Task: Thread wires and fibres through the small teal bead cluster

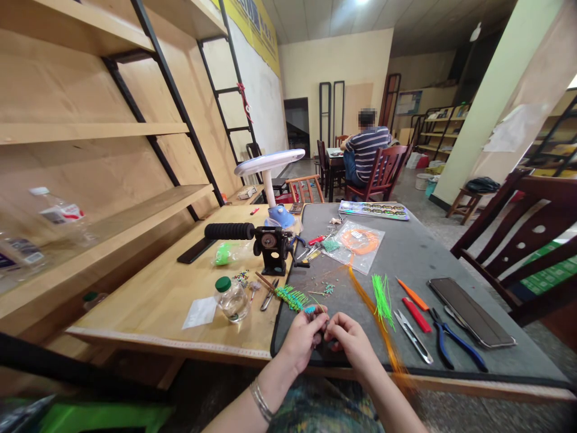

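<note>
Near the table's front edge my left hand [305, 334] has its fingers pinched together, with a small bright blue piece [309, 310] at the fingertips. Close beside it, my right hand [348, 337] is also closed in a pinch; whatever lies between its fingers is too small to make out. A thin strand rises from between the hands. Just beyond my left hand lies a bunch of green strands with blue tips [292, 297]. Small blue-green beads [328, 288] are scattered on the dark mat [333, 310] behind my hands.
Right of my hands lie green strands [382, 297], orange fibres [360, 288], snips [412, 338], blue-handled pliers [455, 343] and a phone case [471, 311]. A green-capped jar [232, 300], a black winder [273, 246] and a lamp [269, 180] stand left. A seated person [367, 147] is farther back.
</note>
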Action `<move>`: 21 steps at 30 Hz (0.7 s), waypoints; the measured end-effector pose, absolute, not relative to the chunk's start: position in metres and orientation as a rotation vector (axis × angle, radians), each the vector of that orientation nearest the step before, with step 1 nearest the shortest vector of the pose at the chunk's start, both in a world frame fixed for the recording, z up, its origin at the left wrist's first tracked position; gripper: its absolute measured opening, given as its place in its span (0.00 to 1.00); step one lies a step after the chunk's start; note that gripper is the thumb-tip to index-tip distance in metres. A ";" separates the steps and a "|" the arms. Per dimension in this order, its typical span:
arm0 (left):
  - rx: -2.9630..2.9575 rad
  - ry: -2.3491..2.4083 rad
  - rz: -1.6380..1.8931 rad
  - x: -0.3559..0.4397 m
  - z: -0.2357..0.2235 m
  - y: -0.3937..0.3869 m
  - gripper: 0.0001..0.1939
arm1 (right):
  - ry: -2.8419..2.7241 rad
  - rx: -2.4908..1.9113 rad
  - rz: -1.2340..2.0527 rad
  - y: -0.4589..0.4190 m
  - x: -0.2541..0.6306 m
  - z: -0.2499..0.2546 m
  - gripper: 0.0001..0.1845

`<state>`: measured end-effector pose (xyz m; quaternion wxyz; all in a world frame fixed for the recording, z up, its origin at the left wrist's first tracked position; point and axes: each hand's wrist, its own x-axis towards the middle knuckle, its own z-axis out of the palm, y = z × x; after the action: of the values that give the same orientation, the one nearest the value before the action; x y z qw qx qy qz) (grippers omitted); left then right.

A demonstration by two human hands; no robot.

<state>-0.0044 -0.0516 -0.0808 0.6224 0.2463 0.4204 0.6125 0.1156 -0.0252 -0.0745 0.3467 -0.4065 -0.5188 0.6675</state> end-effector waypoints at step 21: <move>0.854 1.159 1.570 0.003 -0.062 -0.038 0.13 | -1.348 -0.964 1.772 -0.009 0.131 -0.065 0.25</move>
<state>0.0030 -0.0380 -0.0621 0.4843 0.3508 0.4758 0.6449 0.1311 -0.0091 -0.0651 0.3503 -0.3721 -0.5204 0.6842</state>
